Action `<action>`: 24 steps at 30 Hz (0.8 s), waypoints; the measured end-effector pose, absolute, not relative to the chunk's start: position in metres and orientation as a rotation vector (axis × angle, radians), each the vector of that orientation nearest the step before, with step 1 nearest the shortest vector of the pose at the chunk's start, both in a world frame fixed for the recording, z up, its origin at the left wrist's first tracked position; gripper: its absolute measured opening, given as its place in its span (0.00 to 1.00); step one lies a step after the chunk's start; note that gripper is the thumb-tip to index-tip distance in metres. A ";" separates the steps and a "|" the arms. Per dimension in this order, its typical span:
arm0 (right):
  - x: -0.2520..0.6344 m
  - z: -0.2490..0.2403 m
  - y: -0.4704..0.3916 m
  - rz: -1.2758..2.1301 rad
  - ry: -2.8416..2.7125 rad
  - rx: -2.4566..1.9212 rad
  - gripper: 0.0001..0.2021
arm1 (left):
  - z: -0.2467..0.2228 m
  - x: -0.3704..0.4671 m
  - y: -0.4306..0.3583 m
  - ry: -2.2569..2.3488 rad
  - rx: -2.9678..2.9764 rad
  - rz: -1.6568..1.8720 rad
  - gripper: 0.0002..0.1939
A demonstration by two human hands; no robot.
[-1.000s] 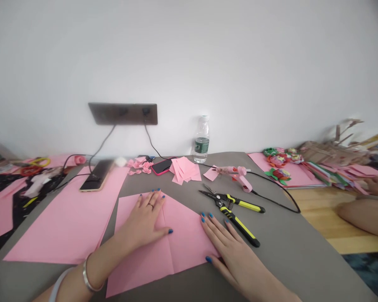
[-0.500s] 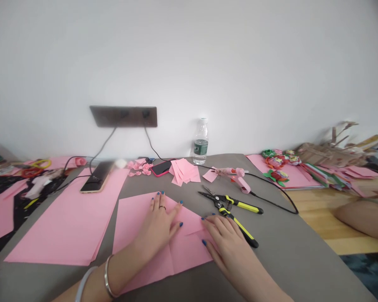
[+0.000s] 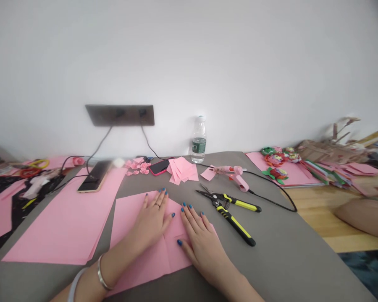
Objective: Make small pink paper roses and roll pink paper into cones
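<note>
A creased sheet of pink paper (image 3: 138, 268) lies on the grey table in front of me, its upper right corner slanted by a fold. My left hand (image 3: 151, 218) rests flat on its upper middle, fingers outstretched and thumb apart. On the right part of the sheet lies my right hand (image 3: 200, 235), also flat, with the thumb spread from the fingers; it covers some of the paper. Neither hand grips anything. Just right of my right hand are pliers (image 3: 229, 209) with yellow and black handles, jaws pointing left.
Left is a stack of pink paper (image 3: 59, 222) with a phone (image 3: 94, 176) on it. Behind lie pink squares (image 3: 182, 170), a second phone (image 3: 159, 167), a water bottle (image 3: 198, 140) and a corded pink glue gun (image 3: 236, 176). Paper flowers (image 3: 277, 161) and another person's arm (image 3: 362, 218) are at right.
My right hand has moved left from the sheet's right edge onto the paper. My left hand has shifted slightly left, its fingers now closer together.
</note>
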State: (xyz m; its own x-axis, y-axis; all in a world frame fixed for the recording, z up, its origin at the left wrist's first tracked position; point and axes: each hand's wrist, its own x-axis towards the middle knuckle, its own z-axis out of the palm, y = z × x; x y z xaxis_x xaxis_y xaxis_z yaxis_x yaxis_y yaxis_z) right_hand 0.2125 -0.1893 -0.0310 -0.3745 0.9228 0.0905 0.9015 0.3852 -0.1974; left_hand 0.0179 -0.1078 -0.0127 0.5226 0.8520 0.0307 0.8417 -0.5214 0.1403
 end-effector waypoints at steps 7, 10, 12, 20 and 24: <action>0.213 -0.022 -0.189 0.252 -2.425 -1.605 0.32 | -0.005 -0.004 -0.099 1.621 2.599 0.134 0.29; 0.221 -0.013 -0.190 0.378 -2.428 -1.508 0.29 | 0.003 -0.006 -0.103 1.613 2.563 0.123 0.29; 0.228 -0.007 -0.191 0.478 -2.429 -1.410 0.24 | 0.011 -0.005 -0.104 1.588 2.541 0.137 0.29; 0.241 -0.006 -0.191 0.523 -2.269 -1.203 0.13 | 0.043 -0.001 -0.098 1.268 2.425 0.142 0.17; 0.241 -0.008 -0.191 0.260 -2.108 -1.137 0.14 | 0.052 -0.020 -0.095 1.283 2.312 0.170 0.06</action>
